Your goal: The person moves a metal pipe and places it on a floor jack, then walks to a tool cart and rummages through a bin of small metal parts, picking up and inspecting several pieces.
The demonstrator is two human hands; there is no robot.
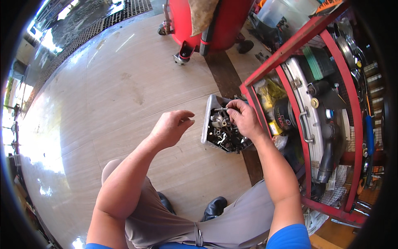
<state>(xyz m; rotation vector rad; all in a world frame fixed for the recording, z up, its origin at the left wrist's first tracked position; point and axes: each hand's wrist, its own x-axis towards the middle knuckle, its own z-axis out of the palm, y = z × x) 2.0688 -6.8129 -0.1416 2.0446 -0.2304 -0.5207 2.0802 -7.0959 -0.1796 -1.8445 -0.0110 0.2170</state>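
A grey plastic bin (206,124) stands on the floor in front of me, filled with mixed small metal hardware (222,137). Over its far part, my right hand (244,119) pinches a small metal bolt or pin (221,109) between thumb and fingers. The far end of that piece points left, above the heap. My left hand (172,127) hangs in the air left of the bin, its thumb and fingertips slightly apart and nothing visible between them. My right fingers and wrist hide part of the bin's right side.
A red metal shelf frame (279,56) rises close on the right, holding a silver case (306,124), a black can (284,115) and tools. Ahead stands a red wheeled tank (214,28) on casters. A floor grating (93,31) runs at upper left. My knees and black shoes (214,208) are below.
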